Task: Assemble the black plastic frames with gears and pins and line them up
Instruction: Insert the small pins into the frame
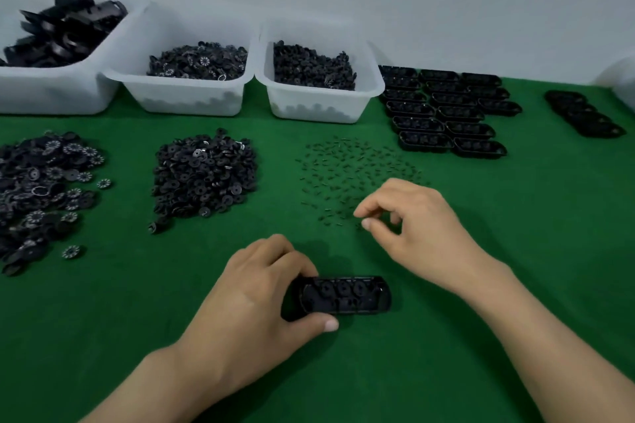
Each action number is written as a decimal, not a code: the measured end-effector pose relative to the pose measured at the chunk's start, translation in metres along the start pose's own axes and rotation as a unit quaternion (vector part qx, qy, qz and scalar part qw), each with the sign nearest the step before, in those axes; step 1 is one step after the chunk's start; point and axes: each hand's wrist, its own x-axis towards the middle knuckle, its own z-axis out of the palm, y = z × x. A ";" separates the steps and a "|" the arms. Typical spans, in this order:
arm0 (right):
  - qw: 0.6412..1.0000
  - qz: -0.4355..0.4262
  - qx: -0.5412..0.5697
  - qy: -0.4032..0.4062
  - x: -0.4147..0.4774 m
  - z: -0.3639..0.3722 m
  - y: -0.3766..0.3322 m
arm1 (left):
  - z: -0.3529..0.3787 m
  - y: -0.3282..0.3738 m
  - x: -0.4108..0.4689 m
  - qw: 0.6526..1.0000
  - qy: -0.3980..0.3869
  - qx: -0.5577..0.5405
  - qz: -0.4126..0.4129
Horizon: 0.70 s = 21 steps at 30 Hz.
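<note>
Stock is plentiful at my far left: the big white plastic bin of bare black frames [51, 93] is heaped. The two smaller white bins beside it, one of spoked gears [185, 101] and one of darker small gears [309, 108], are well filled. In front of them lie a loose heap of black spoked gears [44, 189], a mound of flat black disc gears [202, 175] with centre holes, and a thin scatter of tiny dark pins [350, 165]. So I judge the job far from over.

My left hand [247, 306] grips the left end of the black oval plastic frame [343, 295], thumb on its near side and fingers curled over the far side. It holds the frame flat on the green cloth table [515, 251] just in front of me. Gears already sit in its pockets; pins seem to be what it lacks.

My right hand [419, 233] hovers at the near edge of the pins, thumb and forefinger drawn close to a pinch. Whether a pin is between them I cannot tell.

Further right, the finished black frames [446, 113] lie lined up in three columns. A short separate row of frames [584, 113] lies beyond them.

The heaps crowd my left, so the frame should not slide that way. Bare cloth lies right of my right arm and below the finished columns, which looks the free way to carry the frame over. The table's near edge is hidden below my forearms.
</note>
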 end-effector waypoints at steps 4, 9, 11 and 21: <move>0.998 -0.019 -0.024 -0.047 0.013 0.002 -0.010 | 0.000 -0.002 0.001 0.999 0.032 0.007 -0.030; 0.993 -0.031 -0.066 -0.098 0.026 0.003 -0.016 | -0.002 -0.003 0.005 0.999 0.024 0.013 -0.040; 0.990 -0.031 -0.075 -0.113 0.028 0.004 -0.016 | -0.002 -0.004 0.006 0.999 0.023 0.005 -0.044; 0.982 -0.032 0.170 -0.074 -0.009 0.008 -0.028 | 0.001 -0.007 0.005 0.997 0.040 -0.028 -0.060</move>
